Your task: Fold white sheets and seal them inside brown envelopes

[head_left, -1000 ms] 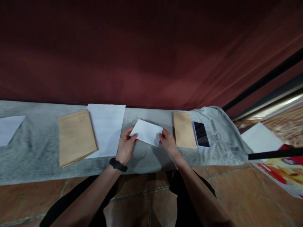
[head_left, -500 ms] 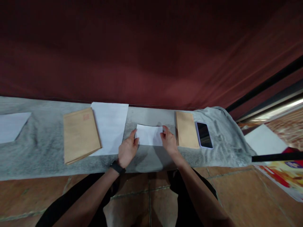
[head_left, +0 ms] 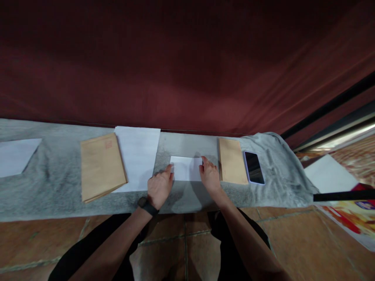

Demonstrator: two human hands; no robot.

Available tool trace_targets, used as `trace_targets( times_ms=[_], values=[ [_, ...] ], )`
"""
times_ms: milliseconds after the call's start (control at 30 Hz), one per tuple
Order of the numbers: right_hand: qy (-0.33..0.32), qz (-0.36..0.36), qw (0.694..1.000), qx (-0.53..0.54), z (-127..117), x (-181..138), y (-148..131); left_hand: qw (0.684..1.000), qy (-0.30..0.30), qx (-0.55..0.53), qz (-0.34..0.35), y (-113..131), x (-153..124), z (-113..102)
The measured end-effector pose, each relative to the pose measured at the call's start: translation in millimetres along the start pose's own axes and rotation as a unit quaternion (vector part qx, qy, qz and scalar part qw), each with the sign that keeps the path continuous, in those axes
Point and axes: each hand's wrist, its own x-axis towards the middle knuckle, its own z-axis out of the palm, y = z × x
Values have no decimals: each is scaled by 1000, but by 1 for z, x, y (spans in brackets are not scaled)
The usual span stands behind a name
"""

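On the grey surface (head_left: 58,175), the small white paper (head_left: 185,169) lies flat, seemingly folded already, left hand (head_left: 159,188) and right hand (head_left: 210,176) half-curled at opposite ends, grip unclear, white sheets (head_left: 138,154) and brown envelopes (head_left: 102,168) untouched.

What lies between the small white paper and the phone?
In the head view: the right hand, at the edge of the small white paper, then brown envelopes beside the phone.

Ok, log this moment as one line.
white paper: on grey cloth | left hand: at left edge | right hand: at right edge
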Motion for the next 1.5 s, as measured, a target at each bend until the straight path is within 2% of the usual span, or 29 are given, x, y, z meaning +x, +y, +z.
trace_targets(
  times_ms=[167, 267, 333, 433, 533, 600, 767, 1067, 1500],
  values=[
    [9, -14, 1000, -24, -1, -4, -2, 990, 76, -4, 117, 10, -8, 12],
    [21, -12, 999, -38, -4, -5, -4, 975, 94, -39, 199, 20, -15, 30],
    [35, -15, 999, -36, -5, -7, -7, 972, 96, -50, 209, 24, -18, 42],
    [36, -78, 996, 28, -1, -15, -18, 973, 94, -49, 203, 24, -20, 53],
    [-14, -173, 980, 101, 11, -30, -33, 970, 83, -43, 225, 20, -20, 57],
    [-42, -215, 971, 93, 20, -39, -39, 967, 78, -40, 239, 17, -20, 59],
    [-47, -206, 977, 40, 28, -46, -34, 969, 90, -48, 226, 15, -19, 60],
    [-10, -190, 982, 0, 30, -47, -21, 974, 110, -49, 191, 11, -17, 52],
    [49, -142, 985, -85, 34, -43, -3, 982, 132, -56, 121, -4, -8, 56]
  ],
)
